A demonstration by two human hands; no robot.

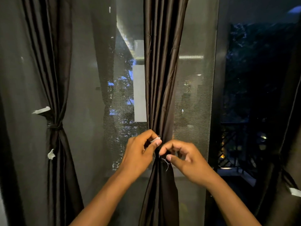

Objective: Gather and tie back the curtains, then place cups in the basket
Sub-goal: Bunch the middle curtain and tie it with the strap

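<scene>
A dark brown curtain [160, 70] hangs straight ahead, bunched into a narrow waist at hand height. My left hand [140, 150] pinches the white tip of a tie strip [155, 139] against the left side of that waist. My right hand [180, 156] pinches the other end of the tie, dark with frayed white threads [166, 163], on the right side. The middle of the tie is hidden behind my fingers. A second brown curtain [53, 79] at the left is bound at its waist by a tie [54, 126] with white ends. No cups or basket are in view.
Sheer grey mesh [193, 95] covers the window glass behind the curtains. A third curtain [286, 160] with a white-tipped tie hangs at the far right edge. Outside are dark trees and a balcony railing [234, 144].
</scene>
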